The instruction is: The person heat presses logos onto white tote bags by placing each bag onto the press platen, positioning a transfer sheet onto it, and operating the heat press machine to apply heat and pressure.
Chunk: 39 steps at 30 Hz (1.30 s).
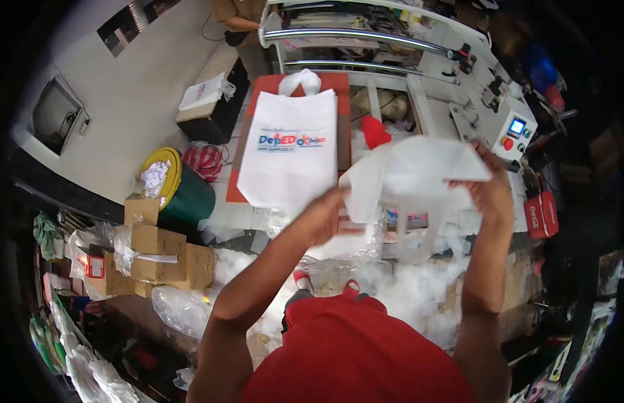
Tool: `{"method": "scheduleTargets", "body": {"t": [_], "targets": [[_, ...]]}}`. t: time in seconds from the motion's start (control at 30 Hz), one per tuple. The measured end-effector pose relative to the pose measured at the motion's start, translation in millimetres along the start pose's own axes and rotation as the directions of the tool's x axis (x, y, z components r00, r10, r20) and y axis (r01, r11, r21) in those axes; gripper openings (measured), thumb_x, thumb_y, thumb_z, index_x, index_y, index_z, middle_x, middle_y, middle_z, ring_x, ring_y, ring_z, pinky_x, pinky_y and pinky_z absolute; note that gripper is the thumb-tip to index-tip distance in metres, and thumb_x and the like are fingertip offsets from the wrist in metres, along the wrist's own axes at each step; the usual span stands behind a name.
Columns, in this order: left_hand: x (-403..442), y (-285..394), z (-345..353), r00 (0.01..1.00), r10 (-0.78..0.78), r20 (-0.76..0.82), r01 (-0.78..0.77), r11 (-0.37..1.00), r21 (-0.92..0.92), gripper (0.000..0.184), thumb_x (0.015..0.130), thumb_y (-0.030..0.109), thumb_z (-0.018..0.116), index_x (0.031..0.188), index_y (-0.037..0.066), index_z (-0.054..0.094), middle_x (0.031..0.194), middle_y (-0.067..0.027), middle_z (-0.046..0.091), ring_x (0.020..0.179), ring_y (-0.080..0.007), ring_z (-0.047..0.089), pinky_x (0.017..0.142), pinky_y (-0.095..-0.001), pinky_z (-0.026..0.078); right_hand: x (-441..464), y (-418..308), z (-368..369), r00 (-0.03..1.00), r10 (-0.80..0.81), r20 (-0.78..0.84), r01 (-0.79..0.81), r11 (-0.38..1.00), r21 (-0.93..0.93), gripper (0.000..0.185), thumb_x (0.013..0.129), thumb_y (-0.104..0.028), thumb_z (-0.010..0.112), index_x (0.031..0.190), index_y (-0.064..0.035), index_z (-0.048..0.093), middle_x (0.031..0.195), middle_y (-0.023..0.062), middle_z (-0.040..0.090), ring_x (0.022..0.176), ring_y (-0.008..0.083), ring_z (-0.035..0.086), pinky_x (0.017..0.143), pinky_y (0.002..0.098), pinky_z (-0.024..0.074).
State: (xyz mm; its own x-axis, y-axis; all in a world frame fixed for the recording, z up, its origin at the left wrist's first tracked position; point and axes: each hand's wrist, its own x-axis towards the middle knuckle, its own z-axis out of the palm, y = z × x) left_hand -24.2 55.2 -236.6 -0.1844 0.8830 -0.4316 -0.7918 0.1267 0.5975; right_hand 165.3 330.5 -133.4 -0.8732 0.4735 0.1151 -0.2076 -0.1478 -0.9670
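Observation:
A white cloth bag point(429, 171), smeared by motion, is held up in front of me to the right, its handle loops hanging down. My right hand point(492, 185) is closed on its right edge, thumb and fingers gripping the cloth. At the bag's lower left corner is my left hand point(327, 218), closed on the edge, fingertips partly blurred. Just left of it, a white printed tote bag point(292, 158) with "DepED" lettering lies flat on an orange-red board point(344, 91), handles toward the far end. Below the held bag, part of another printed bag point(406, 218) shows.
A machine with metal rails point(359, 35) and a control box point(513, 131) stands ahead and right. Left are a black box with a printed bag point(206, 92), a green bin point(191, 195) and cardboard boxes point(157, 252). Plastic wrap point(181, 310) covers floor parts. Another person point(241, 23) stands beyond.

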Motion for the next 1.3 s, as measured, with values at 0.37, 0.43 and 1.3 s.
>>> {"method": "scheduleTargets", "body": {"t": [0.37, 0.43, 1.3], "targets": [[-126.5, 252.5, -7.5, -0.401, 0.749, 0.528, -0.437, -0.663, 0.608, 0.050, 0.091, -0.003, 0.052, 0.140, -0.004, 0.042, 0.139, -0.0166, 0.051, 0.100, -0.0241, 0.057, 0.086, -0.0320, 0.047, 65.3, -94.7, 206.1, 0.436, -0.882, 0.179, 0.582, 0.125, -0.803, 0.038, 0.093, -0.003, 0.063, 0.130, -0.0045, 0.058, 0.115, 0.0088, 0.069, 0.074, 0.0057, 0.054, 0.064, 0.0215, 0.0451], [-99.2, 255.8, -56.4, -0.330, 0.709, 0.623, -0.149, -0.691, 0.708, 0.051, 0.083, -0.004, 0.049, 0.135, -0.004, 0.050, 0.124, -0.0234, 0.061, 0.074, -0.0333, 0.053, 0.067, -0.0412, 0.045, 121.8, -19.3, 208.8, 0.304, -0.902, 0.307, 0.605, -0.067, -0.793, 0.040, 0.091, 0.002, 0.051, 0.129, -0.0057, 0.061, 0.091, 0.0015, 0.064, 0.063, 0.0075, 0.044, 0.058, 0.0223, 0.0388], [-1.7, 45.0, -332.2, 0.291, 0.956, 0.046, 0.142, -0.090, 0.986, 0.034, 0.083, 0.007, 0.052, 0.116, -0.003, 0.056, 0.105, -0.0212, 0.055, 0.098, -0.0378, 0.055, 0.086, -0.0458, 0.047, 96.4, 310.9, 143.0, 0.868, -0.458, -0.192, 0.075, 0.503, -0.861, 0.032, 0.088, -0.013, 0.061, 0.120, -0.0060, 0.061, 0.125, 0.0162, 0.057, 0.115, 0.0365, 0.052, 0.096, 0.0479, 0.0431]]}}
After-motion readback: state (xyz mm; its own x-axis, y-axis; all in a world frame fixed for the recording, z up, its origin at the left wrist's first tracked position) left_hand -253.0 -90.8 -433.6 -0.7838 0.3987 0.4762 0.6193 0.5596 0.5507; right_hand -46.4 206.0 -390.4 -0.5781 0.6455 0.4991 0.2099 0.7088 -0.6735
